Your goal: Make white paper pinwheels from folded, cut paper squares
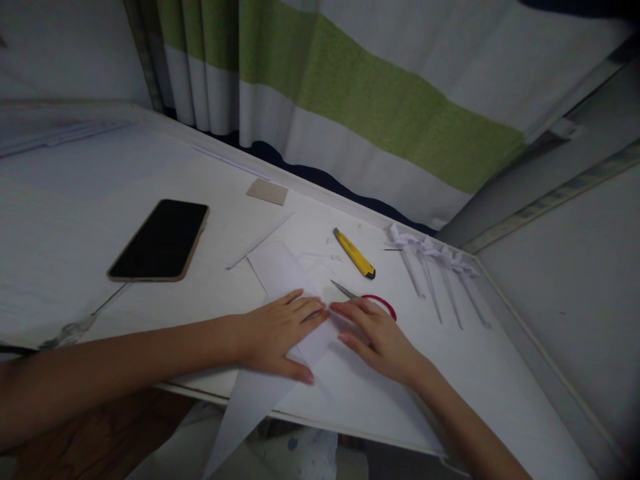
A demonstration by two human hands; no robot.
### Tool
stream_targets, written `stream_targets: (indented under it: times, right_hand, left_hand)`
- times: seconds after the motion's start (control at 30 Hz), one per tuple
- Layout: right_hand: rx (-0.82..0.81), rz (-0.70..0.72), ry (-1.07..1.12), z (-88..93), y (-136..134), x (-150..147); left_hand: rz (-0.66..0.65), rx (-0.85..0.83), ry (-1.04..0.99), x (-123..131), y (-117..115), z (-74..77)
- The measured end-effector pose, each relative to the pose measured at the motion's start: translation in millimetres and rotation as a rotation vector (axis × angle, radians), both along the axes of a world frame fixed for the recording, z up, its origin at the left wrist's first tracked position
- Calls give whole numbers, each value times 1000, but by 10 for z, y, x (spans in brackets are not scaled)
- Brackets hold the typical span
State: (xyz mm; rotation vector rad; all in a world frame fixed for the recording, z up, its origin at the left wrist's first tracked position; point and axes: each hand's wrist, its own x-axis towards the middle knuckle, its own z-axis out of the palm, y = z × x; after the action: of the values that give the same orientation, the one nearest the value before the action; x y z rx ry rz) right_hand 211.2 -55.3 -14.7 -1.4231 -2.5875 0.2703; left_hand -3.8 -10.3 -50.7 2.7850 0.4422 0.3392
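A sheet of white paper (277, 263) lies on the white table, with a pointed end hanging past the front edge. Pressed flat on it is my left hand (283, 337), its fingers spread and the thumb apart. My right hand (377, 340) rests at the paper's right side, fingers stretched out, the fingertips close to those of my left hand. Behind my right hand lie scissors (345, 290) with red handles, partly covered by that hand. A yellow utility knife (354, 253) lies farther back.
A dark-screened phone (160, 240) with a cord lies at the left. Near the back are a beige card (267, 191) and a thin paper stick (260, 241). Several rolled white paper pieces (433, 280) lean at the right edge. A green-and-white curtain (350, 87) hangs behind.
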Motion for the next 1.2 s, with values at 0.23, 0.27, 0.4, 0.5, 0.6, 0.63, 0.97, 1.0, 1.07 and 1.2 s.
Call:
stream_targets:
  times: [0.23,0.27,0.4,0.5,0.6,0.63,0.97,1.0,1.07,1.2]
  right_hand:
    - [66,53,-65,-142,6,-22]
    - [71,57,-73,-156,7,-23]
    - [53,67,-61,-173,71,-37]
    - [55,91,-54,-163,172,-69]
    - [76,136,-51,-157,297,-130]
    - [76,149,-49,-156,341,-157]
    - [-7,214,6,-169,814,-356]
    - [-26,219,6,-175,865,-364]
    - [-53,218,-2,-188,961,-387]
    - [-47,205,-31,-205,1137,-480]
  left_hand:
    - [-8,-14,-56,0,6,-34]
    - [-7,-17,-57,-1,6,-37]
    - [2,-24,-45,-3,0,-50]
    - [10,-21,-44,4,-5,-52]
    - [15,-23,-59,13,-7,-52]
    - [17,-27,-62,15,-8,-54]
    - [36,-18,-53,2,-16,-62]
    - [38,-18,-55,1,-18,-61]
    - [41,-22,-64,1,-20,-65]
    - [50,-35,-75,-4,-20,-77]
